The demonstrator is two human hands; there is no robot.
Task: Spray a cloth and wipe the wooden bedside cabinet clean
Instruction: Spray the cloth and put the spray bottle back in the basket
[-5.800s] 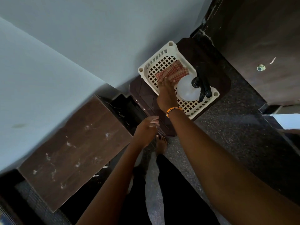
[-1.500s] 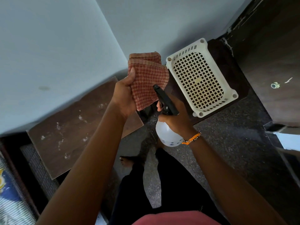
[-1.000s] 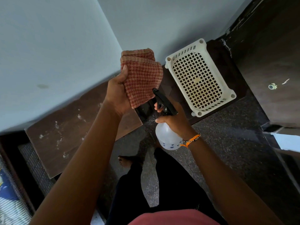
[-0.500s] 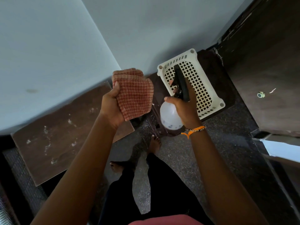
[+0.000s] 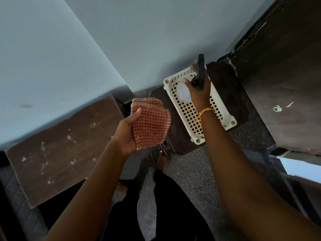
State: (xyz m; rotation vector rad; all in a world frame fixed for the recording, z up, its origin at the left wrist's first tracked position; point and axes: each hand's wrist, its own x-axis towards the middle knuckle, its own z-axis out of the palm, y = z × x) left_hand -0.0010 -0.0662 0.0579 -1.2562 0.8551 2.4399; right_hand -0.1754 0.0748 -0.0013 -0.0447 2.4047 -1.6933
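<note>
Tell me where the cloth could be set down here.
The cabinet top, between the wall and the left hand, is bare but speckled. The basket is crowded at its far end by the right hand and spray bottle; its near half is free.

A speckled dark floor (image 5: 199, 171) is seen at lower centre. On it stand a wooden cabinet (image 5: 57, 150), at left, and a dark stool (image 5: 175, 129), on which a cream basket (image 5: 224, 110) is carried.

dim, soft daylight (edges bowed, shadows deep).
</note>
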